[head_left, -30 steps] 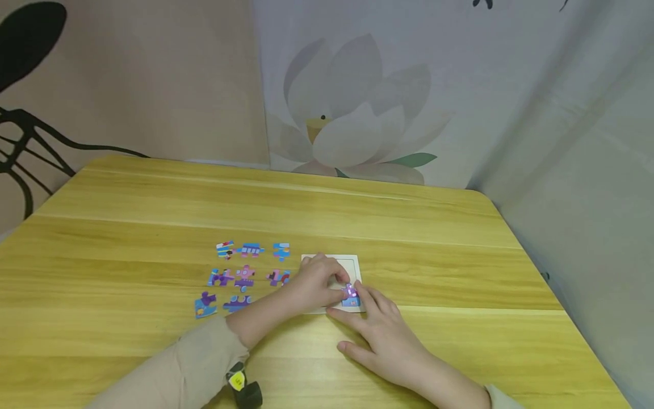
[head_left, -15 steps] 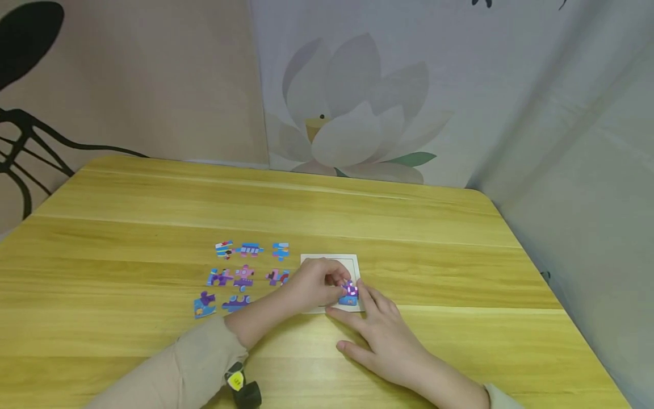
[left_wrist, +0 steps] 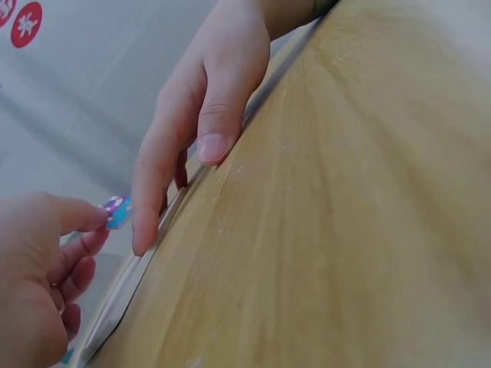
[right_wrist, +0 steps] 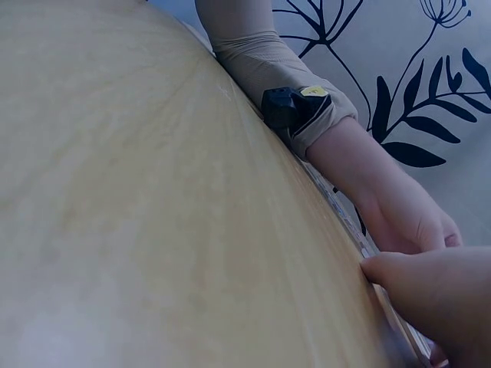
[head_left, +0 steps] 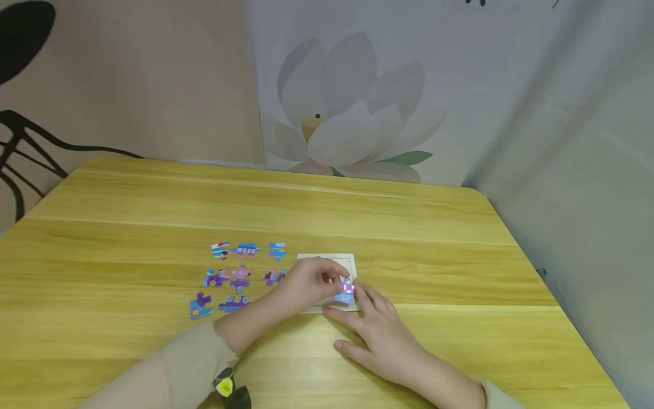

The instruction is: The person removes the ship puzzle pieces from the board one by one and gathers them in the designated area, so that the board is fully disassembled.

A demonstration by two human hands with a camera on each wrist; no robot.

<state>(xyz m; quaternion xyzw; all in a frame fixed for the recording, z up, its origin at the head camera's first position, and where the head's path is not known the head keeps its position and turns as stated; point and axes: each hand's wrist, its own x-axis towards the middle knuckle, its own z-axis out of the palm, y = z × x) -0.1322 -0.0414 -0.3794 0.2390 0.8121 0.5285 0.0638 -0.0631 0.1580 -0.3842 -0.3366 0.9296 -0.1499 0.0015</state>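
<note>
My left hand pinches a small purple-and-blue jigsaw piece between thumb and fingers. In the head view it overlaps the lower right part of a pale puzzle board. The left wrist view shows this jigsaw piece tilted at the fingertips, above the board's thin edge. My right hand lies with fingers extended, its fingertips at the board's right and near edges and its thumb apart over the table. Part of the board is hidden beneath the left hand.
Several loose jigsaw pieces lie in rough rows on the wooden table, left of the board; the left forearm passes close by the nearest ones. A black chair stands beyond the table's left side. A curtain hangs behind.
The jigsaw piece, first low over the board's lower right corner, has risen and tilted in my left hand, shifting slightly left. My right hand has stayed almost in place.
</note>
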